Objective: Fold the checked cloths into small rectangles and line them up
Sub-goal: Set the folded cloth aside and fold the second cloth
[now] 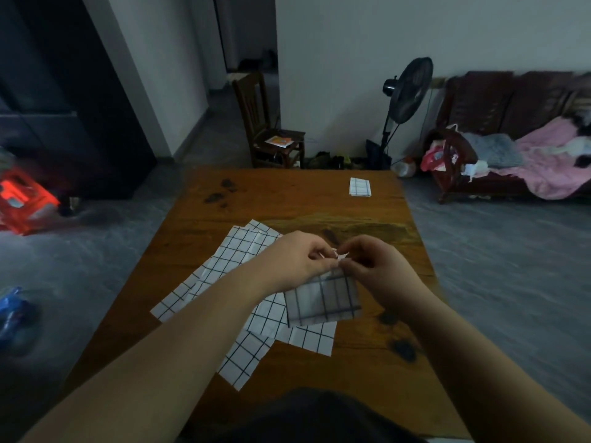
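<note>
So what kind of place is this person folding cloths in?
Probably a home living room: a dark wooden sofa draped with a pink blanket, a standing fan by the wall, and a wooden chair beyond the table.

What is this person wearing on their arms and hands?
Nothing: the left hand and right hand have no gloves, rings or watch visible, and both forearms are unsleeved. A dark top shows at the bottom edge.

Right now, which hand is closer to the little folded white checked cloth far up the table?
Right. The right hand is on the near side of the little folded white checked cloth, almost in line; the left hand lies further left.
</note>
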